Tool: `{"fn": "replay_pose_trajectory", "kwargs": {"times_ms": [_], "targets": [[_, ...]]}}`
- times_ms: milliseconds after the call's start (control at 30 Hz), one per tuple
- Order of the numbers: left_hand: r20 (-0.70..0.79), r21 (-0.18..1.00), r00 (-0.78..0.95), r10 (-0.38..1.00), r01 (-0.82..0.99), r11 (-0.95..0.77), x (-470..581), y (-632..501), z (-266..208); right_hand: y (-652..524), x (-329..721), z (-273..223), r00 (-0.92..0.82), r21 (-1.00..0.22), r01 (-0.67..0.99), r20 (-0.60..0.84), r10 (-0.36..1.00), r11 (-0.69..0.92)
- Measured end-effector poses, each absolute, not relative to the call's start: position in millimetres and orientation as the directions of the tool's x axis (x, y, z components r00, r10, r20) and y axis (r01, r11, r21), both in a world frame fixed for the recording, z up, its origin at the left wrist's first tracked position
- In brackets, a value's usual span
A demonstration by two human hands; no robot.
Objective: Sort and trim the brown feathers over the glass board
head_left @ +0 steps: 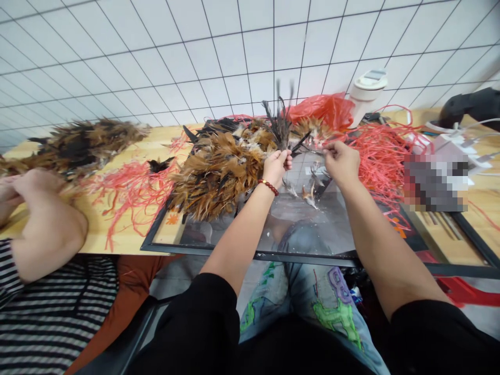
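Observation:
My left hand (276, 165), with a red bead bracelet at the wrist, is closed around the lower ends of a bunch of dark feathers (282, 125) that fans upward. My right hand (342, 160) pinches at the right of that bunch; a thin dark feather seems to be between thumb and finger, though its outline is blurred. Beside my left hand lies a large heap of brown feathers (221, 172). Below both hands, a few small loose feathers (308, 197) rest on the black-framed glass panel (234, 252).
Red plastic strands (380, 166) spread to the right, and more pink strands (128, 190) to the left. Behind stand a red plastic bag (324, 110) and a white cylindrical device (367, 94). At left, a co-worker's arm (54, 213) rests near another feather pile (86, 143).

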State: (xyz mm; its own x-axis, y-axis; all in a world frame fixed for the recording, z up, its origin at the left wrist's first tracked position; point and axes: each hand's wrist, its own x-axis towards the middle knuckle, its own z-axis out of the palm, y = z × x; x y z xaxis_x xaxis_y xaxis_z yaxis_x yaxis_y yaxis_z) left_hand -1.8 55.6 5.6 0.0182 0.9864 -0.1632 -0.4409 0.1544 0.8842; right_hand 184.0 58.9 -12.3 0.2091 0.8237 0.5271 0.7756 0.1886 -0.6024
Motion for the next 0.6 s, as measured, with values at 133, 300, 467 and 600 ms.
{"fn": "replay_pose_trajectory", "kwargs": {"times_ms": [133, 300, 467, 600], "targets": [[-0.145, 0.867, 0.051, 0.988, -0.475, 0.152, -1.7, 54.5, 5.7, 65.3, 175.8, -20.2, 0.133, -0.774, 0.593, 0.367, 0.921, 0.223], [-0.137, 0.866, 0.235, 0.962, -0.442, 0.232, 2.8, 48.3, 1.6, 60.8, 150.9, -14.3, 0.036, -0.922, 0.122, 0.373, 0.927, 0.366], [-0.180, 0.882, 0.189, 0.965, -0.403, 0.243, 7.4, 46.6, -2.9, 57.2, 155.1, -7.9, 0.149, -0.944, 0.085, 0.329, 0.933, 0.319], [-0.210, 0.925, 0.083, 0.974, -0.307, 0.225, 10.2, 48.1, -5.7, 54.7, 161.9, -7.8, 0.122, -0.937, 0.201, 0.314, 0.942, 0.286]]}}
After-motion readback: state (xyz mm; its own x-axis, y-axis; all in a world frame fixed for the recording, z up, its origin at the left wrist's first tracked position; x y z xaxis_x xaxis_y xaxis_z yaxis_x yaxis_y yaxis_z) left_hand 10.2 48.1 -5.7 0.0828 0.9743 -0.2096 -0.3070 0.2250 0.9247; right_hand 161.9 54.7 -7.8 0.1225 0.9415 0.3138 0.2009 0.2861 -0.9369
